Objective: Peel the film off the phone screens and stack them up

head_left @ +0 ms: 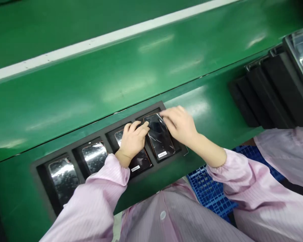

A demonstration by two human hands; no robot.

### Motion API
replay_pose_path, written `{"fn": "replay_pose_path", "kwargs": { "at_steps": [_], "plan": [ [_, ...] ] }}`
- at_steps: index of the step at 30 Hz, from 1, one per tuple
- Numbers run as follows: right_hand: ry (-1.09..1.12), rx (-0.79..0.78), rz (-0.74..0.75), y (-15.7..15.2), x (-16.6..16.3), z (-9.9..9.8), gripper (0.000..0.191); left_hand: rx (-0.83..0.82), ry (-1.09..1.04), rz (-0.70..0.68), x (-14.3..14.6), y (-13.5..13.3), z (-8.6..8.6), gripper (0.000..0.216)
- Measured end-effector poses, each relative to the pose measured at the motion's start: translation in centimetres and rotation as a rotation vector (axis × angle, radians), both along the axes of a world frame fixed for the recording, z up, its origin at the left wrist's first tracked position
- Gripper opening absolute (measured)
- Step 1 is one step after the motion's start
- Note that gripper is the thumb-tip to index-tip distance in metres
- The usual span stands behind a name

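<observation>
A dark foam tray with several slots lies on the green bench, each slot holding a glossy phone. My left hand rests over the third phone, fingers curled and touching the left edge of the rightmost phone. My right hand has its fingers bent onto that phone's top right edge. The phone sits slightly raised between both hands. Two more phones lie in the left slots. Both sleeves are pale pink.
A green conveyor belt with a white stripe runs behind the tray. Black trays stand stacked at the right. A blue plastic crate sits below the bench edge. Another person's pink sleeve is at the right.
</observation>
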State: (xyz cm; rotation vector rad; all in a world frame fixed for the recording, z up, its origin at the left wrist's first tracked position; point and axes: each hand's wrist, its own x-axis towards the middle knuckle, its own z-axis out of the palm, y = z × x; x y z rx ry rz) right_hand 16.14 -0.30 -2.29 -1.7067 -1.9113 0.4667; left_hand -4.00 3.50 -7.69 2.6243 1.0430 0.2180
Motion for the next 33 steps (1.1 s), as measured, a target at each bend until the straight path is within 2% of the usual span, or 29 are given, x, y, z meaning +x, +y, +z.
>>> {"fn": "replay_pose_path", "kwargs": {
  "at_steps": [2,3,5,9,12,14,19,26,28,31,33],
  "plan": [
    [-0.267,0.062,0.201,-2.1,-0.3,-1.2,0.022,0.003,0.01,0.037,0.0,-0.6,0.4,0.032],
    [-0.368,0.073,0.242,-2.9,-0.4,-1.8,0.023,0.019,0.014,0.061,-0.2,-1.2,0.7,0.031],
    [-0.482,0.078,0.207,-3.7,-0.6,-2.9,0.024,0.057,0.019,0.111,-1.0,-2.8,1.5,0.031],
    [-0.454,0.093,0.065,-2.5,-1.9,-3.3,0.018,0.117,0.031,0.211,-4.6,-7.6,2.6,0.027],
    [-0.358,0.041,0.156,-0.2,-4.6,-2.4,0.018,0.143,0.02,0.236,-7.4,-10.8,2.6,0.027],
    [-0.36,-0.016,0.223,1.1,-6.8,-1.8,0.019,0.134,0.014,0.235,-8.4,-12.1,2.5,0.028],
    [-0.548,-0.11,0.222,2.0,-10.8,-1.1,0.019,0.083,0.007,0.243,-8.5,-12.6,2.2,0.029],
    [-0.551,-0.184,0.135,2.0,-11.6,-1.6,0.02,0.082,-0.002,0.249,-8.3,-12.7,2.1,0.034],
    [-0.542,-0.159,0.268,1.2,-11.6,-1.1,0.02,0.086,0.005,0.246,-8.3,-12.6,2.1,0.036],
    [-0.429,-0.145,0.722,-1.9,-11.3,0.3,0.018,0.092,0.007,0.223,-8.5,-12.6,1.9,0.037],
    [-0.317,-0.136,0.913,-4.4,-11.0,1.3,0.016,0.091,-0.001,0.199,-8.7,-12.6,1.7,0.036]
  ]
}}
